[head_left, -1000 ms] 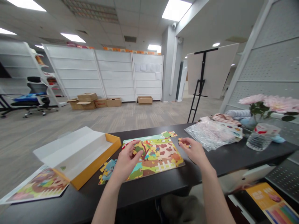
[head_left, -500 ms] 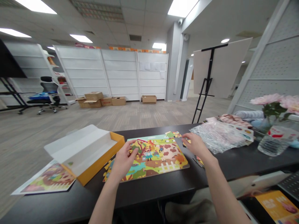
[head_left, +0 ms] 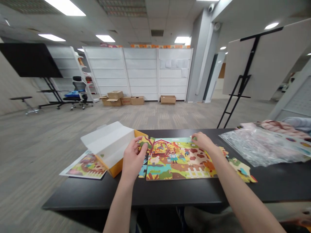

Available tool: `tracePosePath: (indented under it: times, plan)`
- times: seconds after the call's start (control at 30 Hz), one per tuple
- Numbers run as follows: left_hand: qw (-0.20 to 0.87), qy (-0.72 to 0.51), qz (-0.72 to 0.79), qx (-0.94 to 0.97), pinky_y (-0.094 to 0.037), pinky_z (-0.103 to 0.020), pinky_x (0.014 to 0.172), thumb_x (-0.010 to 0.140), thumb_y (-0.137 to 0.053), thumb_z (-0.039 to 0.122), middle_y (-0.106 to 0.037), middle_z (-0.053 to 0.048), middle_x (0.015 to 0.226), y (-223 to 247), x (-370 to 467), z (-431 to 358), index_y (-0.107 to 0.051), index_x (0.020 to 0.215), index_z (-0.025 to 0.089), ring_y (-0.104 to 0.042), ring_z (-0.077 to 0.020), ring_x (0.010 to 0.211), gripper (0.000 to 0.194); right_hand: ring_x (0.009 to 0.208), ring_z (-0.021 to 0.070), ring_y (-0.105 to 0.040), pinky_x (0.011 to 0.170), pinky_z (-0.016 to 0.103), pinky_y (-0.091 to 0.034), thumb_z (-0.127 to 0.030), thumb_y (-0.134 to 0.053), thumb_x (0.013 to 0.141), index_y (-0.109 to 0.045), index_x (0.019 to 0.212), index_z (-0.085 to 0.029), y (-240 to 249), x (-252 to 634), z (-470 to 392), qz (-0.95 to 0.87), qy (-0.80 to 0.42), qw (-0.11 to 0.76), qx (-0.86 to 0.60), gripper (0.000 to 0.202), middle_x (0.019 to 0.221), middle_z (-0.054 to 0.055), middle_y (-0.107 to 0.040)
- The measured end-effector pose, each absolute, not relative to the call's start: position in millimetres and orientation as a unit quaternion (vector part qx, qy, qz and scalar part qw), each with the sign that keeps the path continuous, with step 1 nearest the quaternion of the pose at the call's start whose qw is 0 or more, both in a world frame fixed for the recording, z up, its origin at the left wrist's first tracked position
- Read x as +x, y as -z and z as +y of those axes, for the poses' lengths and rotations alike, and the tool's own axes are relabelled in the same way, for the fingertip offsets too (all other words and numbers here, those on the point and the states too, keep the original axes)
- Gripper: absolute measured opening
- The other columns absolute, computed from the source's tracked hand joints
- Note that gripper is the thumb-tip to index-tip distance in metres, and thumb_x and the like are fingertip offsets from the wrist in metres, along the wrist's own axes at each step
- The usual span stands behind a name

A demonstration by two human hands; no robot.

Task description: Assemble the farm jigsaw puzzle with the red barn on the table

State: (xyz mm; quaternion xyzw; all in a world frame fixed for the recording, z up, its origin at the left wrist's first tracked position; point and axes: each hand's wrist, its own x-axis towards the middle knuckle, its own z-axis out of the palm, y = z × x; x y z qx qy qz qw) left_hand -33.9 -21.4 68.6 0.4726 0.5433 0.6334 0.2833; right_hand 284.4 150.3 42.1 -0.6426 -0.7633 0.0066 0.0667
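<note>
A farm-scene jigsaw puzzle [head_left: 181, 173] lies on the black table, with a cow, a white fence and a barn in its picture. My left hand [head_left: 133, 158] is closed on a green, yellow and brown puzzle piece [head_left: 148, 141], held at the puzzle's upper left corner. At the far right edge, my right hand [head_left: 203, 141] pinches a small greenish piece [head_left: 194, 138], mostly covered by the fingers. Loose puzzle pieces [head_left: 243, 171] lie to the right of the puzzle, partly behind my right forearm. More pieces [head_left: 143, 171] show along its left side.
An open yellow box [head_left: 117, 168] with a white lid stands left of the puzzle, beside a printed picture sheet [head_left: 88, 166]. Clear plastic bags [head_left: 262, 145] lie at the table's right. Beyond the table stand an easel [head_left: 239, 85] and several cardboard boxes [head_left: 116, 98].
The view has turned left. My left hand has carried its piece from over the puzzle to its left edge. My right hand has moved from the loose pieces to the puzzle's upper right.
</note>
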Motion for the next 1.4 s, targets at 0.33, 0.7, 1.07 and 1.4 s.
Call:
tracePosePath:
  times: [0.33, 0.7, 1.07, 1.4]
  plan:
    - [0.196, -0.708, 0.545, 0.404, -0.062, -0.031, 0.079, 0.082, -0.07, 0.035, -0.076, -0.01, 0.105, -68.0, -60.8, -27.9, -0.059, 0.119, 0.016, -0.074, -0.021, 0.093, 0.043, 0.094, 0.0249, -0.069, 0.083, 0.031, -0.046, -0.029, -0.053, 0.093, -0.07, 0.121, -0.02, -33.7, 292.2, 157.5, -0.768, -0.005, 0.032, -0.64, 0.034, 0.113, 0.016, -0.068]
    - [0.211, -0.7, 0.542, 0.415, -0.061, -0.031, 0.078, 0.082, -0.068, 0.037, -0.076, -0.011, 0.103, -76.4, -56.2, -31.7, -0.058, 0.119, 0.016, -0.075, -0.0215, 0.091, 0.044, 0.097, 0.0283, -0.069, 0.085, 0.035, -0.047, -0.037, -0.054, 0.093, -0.067, 0.125, -0.018, -27.5, 293.1, 156.1, -0.758, 0.004, 0.041, -0.651, 0.04, 0.12, 0.019, -0.064]
    - [0.104, -0.635, 0.614, 0.458, -0.057, -0.029, 0.075, 0.087, -0.062, 0.038, -0.075, -0.01, 0.103, -71.4, -67.4, -37.6, -0.06, 0.123, 0.018, -0.073, -0.0201, 0.084, 0.041, 0.105, 0.0285, -0.066, 0.087, 0.032, -0.048, -0.032, -0.06, 0.089, -0.072, 0.115, -0.014, -34.5, 290.4, 156.5, -0.767, -0.006, 0.04, -0.641, 0.034, 0.106, 0.017, -0.073]
    - [0.029, -0.236, 0.763, 0.602, -0.043, -0.03, 0.065, 0.091, -0.046, 0.042, -0.074, -0.006, 0.077, -95.6, -97.7, -75.3, -0.072, 0.102, 0.026, -0.069, -0.0265, 0.076, 0.032, 0.094, 0.0258, -0.067, 0.08, 0.029, -0.046, -0.033, -0.06, 0.088, -0.074, 0.102, -0.015, -32.6, 289.7, 155.3, -0.768, 0.006, 0.073, -0.636, 0.026, 0.097, 0.013, -0.075]
